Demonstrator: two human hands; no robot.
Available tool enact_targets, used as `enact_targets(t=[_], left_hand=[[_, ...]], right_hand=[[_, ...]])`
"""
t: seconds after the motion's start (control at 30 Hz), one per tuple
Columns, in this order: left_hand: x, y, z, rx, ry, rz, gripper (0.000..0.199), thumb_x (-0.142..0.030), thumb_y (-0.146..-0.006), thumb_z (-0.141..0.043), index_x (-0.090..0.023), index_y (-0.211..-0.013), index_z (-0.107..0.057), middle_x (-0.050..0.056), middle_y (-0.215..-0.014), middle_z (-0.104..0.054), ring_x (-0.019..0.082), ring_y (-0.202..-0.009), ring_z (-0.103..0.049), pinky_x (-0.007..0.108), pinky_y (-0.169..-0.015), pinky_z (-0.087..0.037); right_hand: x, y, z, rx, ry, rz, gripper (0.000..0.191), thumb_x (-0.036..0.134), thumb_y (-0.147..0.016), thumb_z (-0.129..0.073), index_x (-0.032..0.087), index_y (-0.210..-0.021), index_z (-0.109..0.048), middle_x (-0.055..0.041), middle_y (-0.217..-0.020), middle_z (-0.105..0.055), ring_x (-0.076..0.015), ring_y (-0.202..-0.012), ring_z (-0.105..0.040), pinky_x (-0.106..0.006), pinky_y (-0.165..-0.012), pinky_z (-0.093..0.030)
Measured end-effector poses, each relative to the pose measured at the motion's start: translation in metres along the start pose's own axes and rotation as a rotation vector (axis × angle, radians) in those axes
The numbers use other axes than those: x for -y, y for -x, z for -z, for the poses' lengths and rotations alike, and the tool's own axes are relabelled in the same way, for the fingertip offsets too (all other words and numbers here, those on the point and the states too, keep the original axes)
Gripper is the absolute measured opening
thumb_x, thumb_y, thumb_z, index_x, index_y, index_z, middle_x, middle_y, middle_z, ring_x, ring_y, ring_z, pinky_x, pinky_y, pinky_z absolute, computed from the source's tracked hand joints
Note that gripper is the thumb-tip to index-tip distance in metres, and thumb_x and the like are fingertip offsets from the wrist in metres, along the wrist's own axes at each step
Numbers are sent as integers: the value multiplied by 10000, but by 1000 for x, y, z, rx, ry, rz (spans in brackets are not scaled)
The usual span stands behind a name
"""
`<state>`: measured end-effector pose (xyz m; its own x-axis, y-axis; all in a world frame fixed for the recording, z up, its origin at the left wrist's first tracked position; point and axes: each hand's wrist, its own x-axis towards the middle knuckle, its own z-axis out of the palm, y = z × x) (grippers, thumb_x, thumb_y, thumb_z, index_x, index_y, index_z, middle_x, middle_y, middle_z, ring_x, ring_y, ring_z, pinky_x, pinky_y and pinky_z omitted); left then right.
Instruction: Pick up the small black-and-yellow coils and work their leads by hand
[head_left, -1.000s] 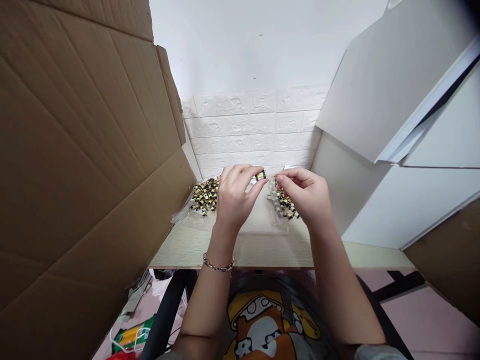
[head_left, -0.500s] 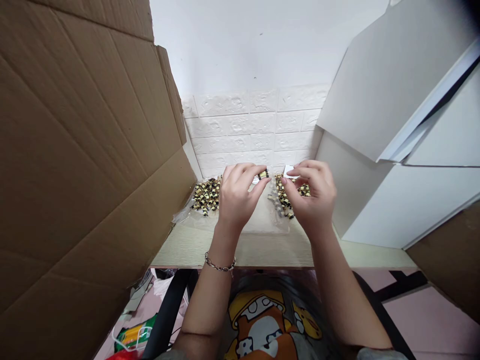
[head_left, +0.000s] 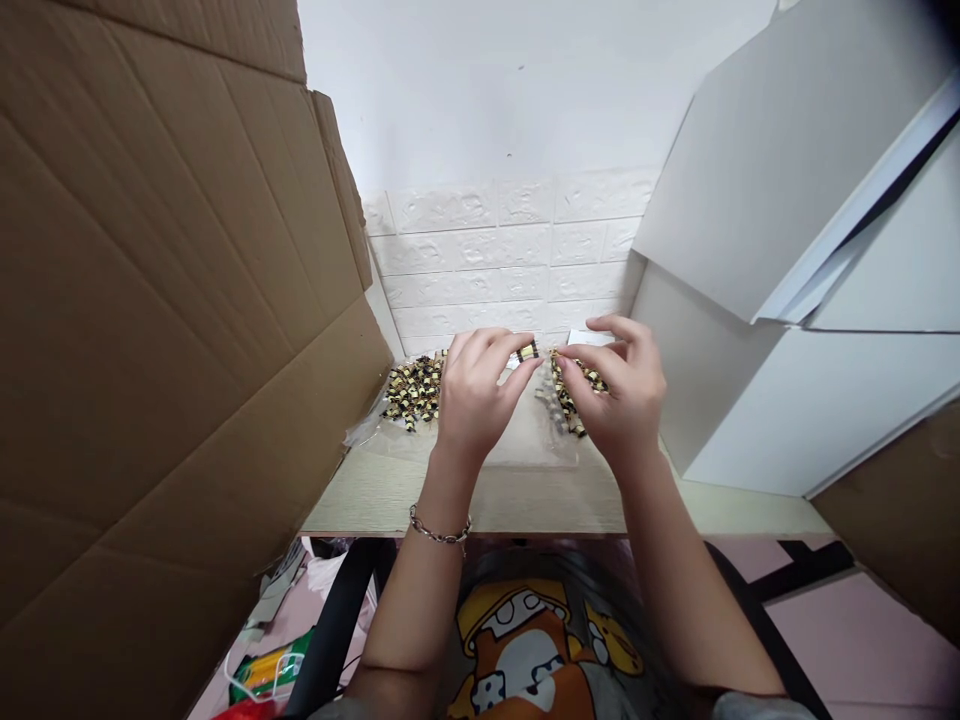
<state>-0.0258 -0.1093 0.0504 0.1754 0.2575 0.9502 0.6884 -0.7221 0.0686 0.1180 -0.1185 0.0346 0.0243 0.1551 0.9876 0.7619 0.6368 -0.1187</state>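
My left hand [head_left: 480,385] is closed, its thumb and fingertips pinching a small yellow-and-black transformer [head_left: 528,351] with dark ends. Just to its right, my right hand [head_left: 622,390] has thumb and index finger brought together, the other fingers lifted; whatever sits in that pinch is too small to make out. Many similar pieces lie in a left pile [head_left: 411,392] beside my left hand. Another heap, the right pile [head_left: 571,405], is partly hidden behind my right hand. Clear plastic [head_left: 525,452] lies under both piles.
A pale wooden table [head_left: 540,505] carries the piles, with a white brick-patterned wall [head_left: 450,250] behind. Tall cardboard [head_left: 187,300] closes off the left side; white boxes [head_left: 787,390] stand on the right. White paper [head_left: 581,337] lies behind the right pile.
My right hand has shifted slightly left towards the transformer, and its thumb and index finger have closed together. My left hand holds the transformer in nearly the same place.
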Motion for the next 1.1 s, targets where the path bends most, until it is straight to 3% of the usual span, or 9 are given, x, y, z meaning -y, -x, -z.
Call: enact_targets(t=[0.33, 0.77, 1.1], left_hand=[[1, 3, -1, 47, -64, -13, 193, -284, -747, -538, -186, -907, -586, 34, -847, -600, 146, -809, -495, 281, -755, -387], [1, 4, -2, 72, -31, -29, 174, -265, -752, -534, -180, -895, -585, 32, -843, -600, 140, -820, -500, 275, -769, -390], [-2, 2, 0, 18, 62, -24, 163, -288, -734, -555, -186, -858, -588, 23, -813, -612, 126, -806, -523, 272, -752, -411]], right_hand=[[-2, 5, -1, -61, 57, 90, 190, 156, -692, -583, 268, -840, -623, -35, -888, -554, -118, -682, -514, -259, -560, -461], [2, -6, 3, 26, -88, -96, 108, 191, -758, -513, 223, -786, -612, -31, -864, -564, -139, -809, -538, -290, -703, -444], [1, -13, 4, 100, -152, -210, 87, 193, -775, -492, 202, -714, -554, 0, -731, -554, -112, -687, -509, -257, -635, -418]])
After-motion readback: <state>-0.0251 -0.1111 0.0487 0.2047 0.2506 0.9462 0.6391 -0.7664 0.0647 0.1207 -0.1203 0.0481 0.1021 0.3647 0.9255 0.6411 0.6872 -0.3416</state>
